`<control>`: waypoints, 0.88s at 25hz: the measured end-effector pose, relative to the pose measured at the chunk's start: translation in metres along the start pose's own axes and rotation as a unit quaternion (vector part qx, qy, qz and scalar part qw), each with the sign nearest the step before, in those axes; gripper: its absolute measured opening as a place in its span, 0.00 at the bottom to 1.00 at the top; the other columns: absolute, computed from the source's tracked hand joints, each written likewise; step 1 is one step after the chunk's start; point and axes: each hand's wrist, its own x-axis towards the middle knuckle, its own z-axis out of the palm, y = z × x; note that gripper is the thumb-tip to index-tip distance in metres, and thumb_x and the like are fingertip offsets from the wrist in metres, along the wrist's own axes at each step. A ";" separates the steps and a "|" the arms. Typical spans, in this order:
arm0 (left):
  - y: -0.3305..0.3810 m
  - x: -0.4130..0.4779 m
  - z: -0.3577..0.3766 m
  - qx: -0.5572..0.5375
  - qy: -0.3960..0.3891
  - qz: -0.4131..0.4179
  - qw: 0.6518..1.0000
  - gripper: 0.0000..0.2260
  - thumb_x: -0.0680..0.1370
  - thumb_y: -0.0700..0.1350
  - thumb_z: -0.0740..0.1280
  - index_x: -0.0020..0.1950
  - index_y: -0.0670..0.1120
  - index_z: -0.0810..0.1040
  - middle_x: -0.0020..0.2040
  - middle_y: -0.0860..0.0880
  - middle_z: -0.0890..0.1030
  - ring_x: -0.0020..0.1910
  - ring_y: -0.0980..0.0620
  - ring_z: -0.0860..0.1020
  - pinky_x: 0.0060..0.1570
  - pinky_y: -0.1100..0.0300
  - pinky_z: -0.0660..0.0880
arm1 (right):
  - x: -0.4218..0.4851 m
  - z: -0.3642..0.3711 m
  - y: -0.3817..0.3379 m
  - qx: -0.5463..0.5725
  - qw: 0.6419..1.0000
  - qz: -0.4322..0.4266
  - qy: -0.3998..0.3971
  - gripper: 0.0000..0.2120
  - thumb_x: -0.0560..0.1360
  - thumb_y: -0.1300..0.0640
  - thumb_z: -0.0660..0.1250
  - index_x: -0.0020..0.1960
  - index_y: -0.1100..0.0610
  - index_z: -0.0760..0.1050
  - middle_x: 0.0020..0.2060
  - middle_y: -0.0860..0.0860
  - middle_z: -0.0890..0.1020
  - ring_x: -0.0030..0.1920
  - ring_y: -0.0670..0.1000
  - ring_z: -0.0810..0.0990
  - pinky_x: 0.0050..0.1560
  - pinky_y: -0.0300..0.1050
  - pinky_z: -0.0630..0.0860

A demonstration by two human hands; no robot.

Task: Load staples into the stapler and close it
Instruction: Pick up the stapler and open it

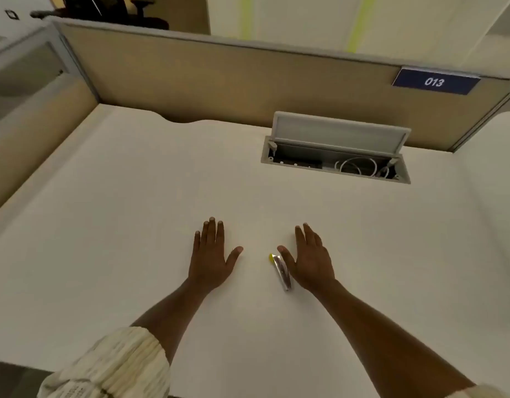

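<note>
Left hand [210,254]: flat, palm down, fingers together toward 12 o'clock, thumb splayed toward 2 o'clock. Right hand [311,258]: open, palm down, fingers toward 11 o'clock. Both forearms extended, sleeves pushed up.

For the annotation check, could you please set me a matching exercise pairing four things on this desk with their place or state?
Things:
1. stapler
2. left hand
3. cable hatch lid
4. number plate

Places or states:
A. flipped open
B. on the partition, reads 013
C. flat on the desk, holding nothing
D. lying beside the right hand's thumb

Pairs: 1-D, 2-C, 3-A, 4-B
</note>
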 end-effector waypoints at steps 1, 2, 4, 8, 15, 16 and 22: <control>-0.002 -0.004 0.004 0.001 -0.004 -0.008 1.000 0.40 0.79 0.67 0.49 0.81 0.39 0.55 0.82 0.37 0.56 0.81 0.38 0.54 0.78 0.40 0.55 | -0.003 0.006 -0.001 0.017 1.000 0.004 0.010 0.37 0.78 0.33 0.54 0.73 0.61 0.67 0.75 0.62 0.69 0.73 0.64 0.68 0.65 0.59 0.71; -0.003 -0.008 0.005 0.002 -0.001 -0.013 1.000 0.40 0.79 0.67 0.50 0.81 0.39 0.55 0.82 0.37 0.56 0.81 0.38 0.54 0.78 0.39 0.56 | -0.006 0.007 -0.002 0.019 0.999 0.006 0.027 0.33 0.77 0.35 0.57 0.67 0.62 0.72 0.70 0.62 0.74 0.67 0.64 0.73 0.60 0.58 0.73; -0.007 -0.019 0.011 0.023 0.006 -0.013 1.000 0.39 0.79 0.66 0.52 0.81 0.39 0.56 0.82 0.37 0.55 0.81 0.38 0.53 0.78 0.39 0.55 | -0.013 0.015 -0.003 -0.001 0.998 0.008 0.057 0.23 0.77 0.40 0.62 0.55 0.61 0.77 0.58 0.60 0.79 0.56 0.63 0.77 0.50 0.54 0.74; -0.003 -0.028 0.017 0.016 0.005 -0.010 1.000 0.38 0.80 0.64 0.53 0.81 0.39 0.54 0.82 0.37 0.53 0.82 0.39 0.50 0.79 0.40 0.52 | -0.014 0.014 -0.013 0.069 0.996 0.052 0.038 0.14 0.78 0.50 0.64 0.54 0.60 0.77 0.51 0.58 0.79 0.49 0.61 0.79 0.42 0.50 0.74; 0.039 -0.050 0.012 -0.097 0.074 0.033 0.992 0.30 0.80 0.57 0.64 0.74 0.38 0.70 0.72 0.37 0.73 0.73 0.39 0.70 0.71 0.44 0.69 | -0.019 0.024 -0.028 0.134 0.988 0.070 0.018 0.10 0.79 0.54 0.63 0.54 0.60 0.75 0.47 0.57 0.82 0.46 0.59 0.80 0.41 0.48 0.71; 0.051 -0.052 0.007 -0.136 0.078 0.035 0.987 0.26 0.79 0.57 0.65 0.69 0.39 0.75 0.64 0.40 0.79 0.66 0.42 0.76 0.64 0.46 0.75 | -0.023 0.023 -0.030 0.152 0.986 0.066 0.020 0.10 0.80 0.53 0.63 0.54 0.60 0.75 0.46 0.56 0.82 0.44 0.58 0.80 0.41 0.48 0.72; 0.092 -0.053 -0.020 -0.317 0.093 -0.030 0.944 0.13 0.78 0.51 0.71 0.39 0.44 0.78 0.32 0.50 0.80 0.31 0.52 0.77 0.33 0.52 0.76 | -0.042 0.008 -0.045 0.272 0.959 -0.015 0.074 0.06 0.79 0.57 0.64 0.55 0.56 0.73 0.40 0.52 0.82 0.40 0.52 0.81 0.40 0.50 0.78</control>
